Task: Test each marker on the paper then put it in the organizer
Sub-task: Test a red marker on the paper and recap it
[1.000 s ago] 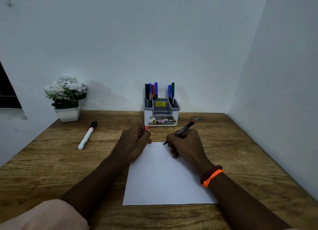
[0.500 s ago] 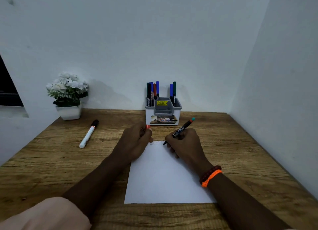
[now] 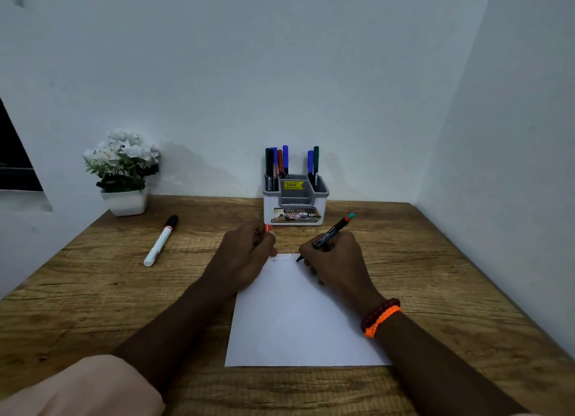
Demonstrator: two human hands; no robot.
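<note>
A white sheet of paper lies on the wooden desk in front of me. My right hand grips a thin black marker with an orange-and-teal end, its tip touching the paper's top edge beside faint squiggles. Curled at the paper's top left corner, my left hand holds a small orange cap. The white-and-grey organizer stands at the back against the wall, with several markers upright in it. A white marker with a black cap lies on the desk to the left.
A white pot of white flowers stands at the desk's back left corner. Walls close the desk at the back and right. A dark window opening is at the far left.
The marker tip has shifted slightly along the top of the paper, and faint marks show there. My left hand stays in place with the cap.
</note>
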